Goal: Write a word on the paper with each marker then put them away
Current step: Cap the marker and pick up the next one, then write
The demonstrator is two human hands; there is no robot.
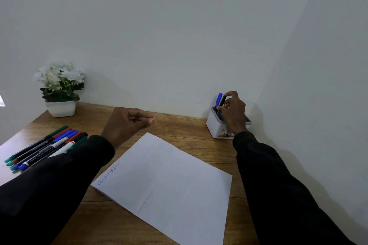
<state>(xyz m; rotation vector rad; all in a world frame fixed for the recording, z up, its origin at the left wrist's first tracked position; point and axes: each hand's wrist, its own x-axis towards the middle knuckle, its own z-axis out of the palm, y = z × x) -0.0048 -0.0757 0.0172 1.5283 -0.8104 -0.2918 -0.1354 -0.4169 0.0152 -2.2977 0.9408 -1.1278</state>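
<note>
A white sheet of paper (169,177) lies slanted on the wooden desk, with "Victoria Victoria" written near its left edge. At the back right stands a white holder (213,125) with a blue-capped marker (219,99) upright in it. My right hand (234,113) is over the holder, fingers closed on a black marker (222,101) whose lower end is inside. My left hand (127,123) hovers above the desk behind the paper, loosely curled and holding nothing. Several markers (47,146) in green, red, blue and black lie in a bunch at the left.
A white pot of white flowers (60,89) stands at the back left corner of the desk (185,125). A pale wall runs close behind the desk and along its right side, right beside the holder.
</note>
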